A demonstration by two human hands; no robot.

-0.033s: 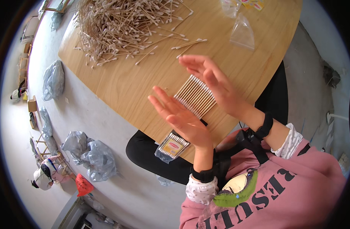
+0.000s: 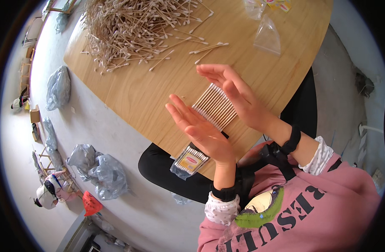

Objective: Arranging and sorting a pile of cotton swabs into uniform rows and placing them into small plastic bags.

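Left hand [image 2: 205,136] and right hand [image 2: 247,106] flat, gripping nothing; they bracket the cotton swab row [image 2: 215,107] on the wooden table [image 2: 142,94], presumably keeping tips aligned; contact unclear.

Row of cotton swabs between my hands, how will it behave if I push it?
The row of swabs shows no visible band, so it would probably shift or splay as separate sticks. The sticks look thin and round, so they may roll. Being slender, with small cotton tips, each is likely very light.
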